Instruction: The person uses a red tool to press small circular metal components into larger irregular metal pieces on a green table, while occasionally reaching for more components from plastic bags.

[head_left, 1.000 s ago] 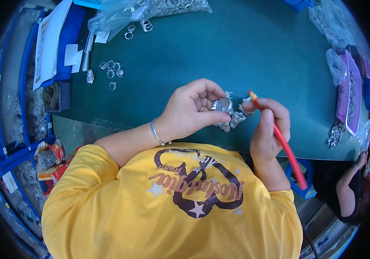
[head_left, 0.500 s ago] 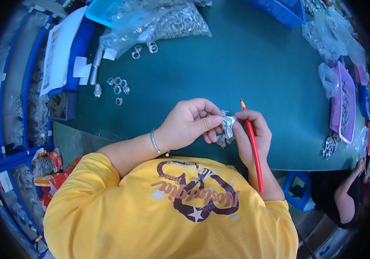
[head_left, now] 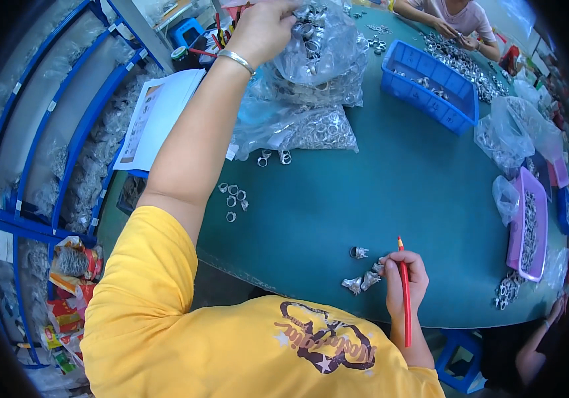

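My right hand [head_left: 414,282] is closed around a red pencil [head_left: 406,312], its tip pointing away from me. Finger and thumb also touch or pinch a silver ring-like metal piece at the table's near edge. Beside them lie more metal pieces [head_left: 353,285] and a single silver ring [head_left: 359,253]. My left arm stretches far forward, and my left hand [head_left: 262,33] is at a clear plastic bag of rings [head_left: 324,46]. Its fingers are partly cut off by the upper edge, so whether they grip anything is unclear.
Several loose rings [head_left: 232,201] lie on the green table [head_left: 311,212]. A flat bag of rings [head_left: 324,129] is beyond them. A blue bin [head_left: 430,93] and purple tray [head_left: 528,225] stand right; blue shelving [head_left: 52,106] is left. Another person's hands [head_left: 460,36] work across the table.
My left hand has left the metal pieces near my right hand and reached far forward to the bags. My right hand still holds the pencil. The view has shifted, showing more of the table's far side.
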A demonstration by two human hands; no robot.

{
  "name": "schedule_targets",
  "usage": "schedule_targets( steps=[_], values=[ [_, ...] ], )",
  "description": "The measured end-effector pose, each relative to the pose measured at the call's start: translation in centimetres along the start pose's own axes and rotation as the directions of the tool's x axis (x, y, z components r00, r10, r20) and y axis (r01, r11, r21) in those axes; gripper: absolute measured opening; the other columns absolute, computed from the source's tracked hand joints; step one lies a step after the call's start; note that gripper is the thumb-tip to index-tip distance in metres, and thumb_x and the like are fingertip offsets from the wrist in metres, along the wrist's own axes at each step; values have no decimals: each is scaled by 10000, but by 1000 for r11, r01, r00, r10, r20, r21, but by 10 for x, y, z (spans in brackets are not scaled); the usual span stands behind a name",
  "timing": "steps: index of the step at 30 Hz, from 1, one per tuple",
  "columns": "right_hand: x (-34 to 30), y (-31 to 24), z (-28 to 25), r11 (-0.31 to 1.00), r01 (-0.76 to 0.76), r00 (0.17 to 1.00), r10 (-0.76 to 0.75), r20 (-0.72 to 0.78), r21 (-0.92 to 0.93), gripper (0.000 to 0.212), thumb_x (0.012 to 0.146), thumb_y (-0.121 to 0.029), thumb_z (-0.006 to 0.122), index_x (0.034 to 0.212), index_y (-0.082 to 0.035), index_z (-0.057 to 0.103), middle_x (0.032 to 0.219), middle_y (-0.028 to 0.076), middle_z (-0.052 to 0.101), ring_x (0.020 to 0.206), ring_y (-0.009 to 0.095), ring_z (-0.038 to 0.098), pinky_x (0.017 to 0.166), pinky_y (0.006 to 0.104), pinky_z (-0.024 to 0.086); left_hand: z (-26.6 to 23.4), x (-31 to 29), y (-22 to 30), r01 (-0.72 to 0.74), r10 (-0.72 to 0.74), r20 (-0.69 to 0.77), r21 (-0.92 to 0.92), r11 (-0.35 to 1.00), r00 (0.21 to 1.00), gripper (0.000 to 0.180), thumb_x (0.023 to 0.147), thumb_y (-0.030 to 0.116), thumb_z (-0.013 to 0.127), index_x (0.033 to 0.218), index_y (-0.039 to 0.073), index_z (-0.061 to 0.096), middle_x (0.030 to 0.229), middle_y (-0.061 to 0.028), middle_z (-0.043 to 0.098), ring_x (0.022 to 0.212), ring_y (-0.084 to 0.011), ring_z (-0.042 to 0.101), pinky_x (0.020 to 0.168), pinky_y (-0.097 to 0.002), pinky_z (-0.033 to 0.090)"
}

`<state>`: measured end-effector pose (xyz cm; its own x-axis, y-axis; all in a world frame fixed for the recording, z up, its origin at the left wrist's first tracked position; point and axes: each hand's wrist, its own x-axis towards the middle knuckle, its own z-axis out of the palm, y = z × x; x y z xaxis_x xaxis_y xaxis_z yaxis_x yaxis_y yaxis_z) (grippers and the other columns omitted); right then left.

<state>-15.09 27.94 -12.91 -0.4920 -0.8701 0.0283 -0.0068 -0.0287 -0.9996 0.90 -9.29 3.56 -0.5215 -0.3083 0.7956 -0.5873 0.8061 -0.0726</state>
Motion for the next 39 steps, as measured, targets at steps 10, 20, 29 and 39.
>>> schedule_targets(
  steps=[10,20,29,39],
  values=[
    [3,7,-9,1000,16,999,-16,-42,9,115,855,25,566,962,-14,553,860,68,618,715,76,570,647,197,471,-26,-99,158,16,159,190,-687,727,969,195,736,180,746,789,36,626,794,-54,617,691,-142,595,634,-254,475],
    [7,14,-2,962,84,996,-72,55,-260,230,788,43,632,994,-24,556,987,77,603,822,117,570,717,229,474,7,-224,217,677,13,723,-653,339,691,229,728,131,752,885,52,605,864,-51,570,717,-124,571,642,-250,474],
    [9,16,14,976,210,963,-197,182,-55,395,726,95,681,1059,-17,501,1005,96,594,815,124,582,721,231,495,-17,-215,216,852,167,964,-93,-515,206,233,918,183,543,1077,13,526,872,-67,591,742,-119,590,626,-222,497],
    [2,8,12,991,-75,986,57,159,111,272,804,50,630,1044,-1,512,969,80,595,825,106,560,751,227,474,-24,-223,231,757,-169,791,-612,-231,588,274,751,4,714,993,-18,588,966,-75,604,831,-99,612,705,-210,521]
  ],
)
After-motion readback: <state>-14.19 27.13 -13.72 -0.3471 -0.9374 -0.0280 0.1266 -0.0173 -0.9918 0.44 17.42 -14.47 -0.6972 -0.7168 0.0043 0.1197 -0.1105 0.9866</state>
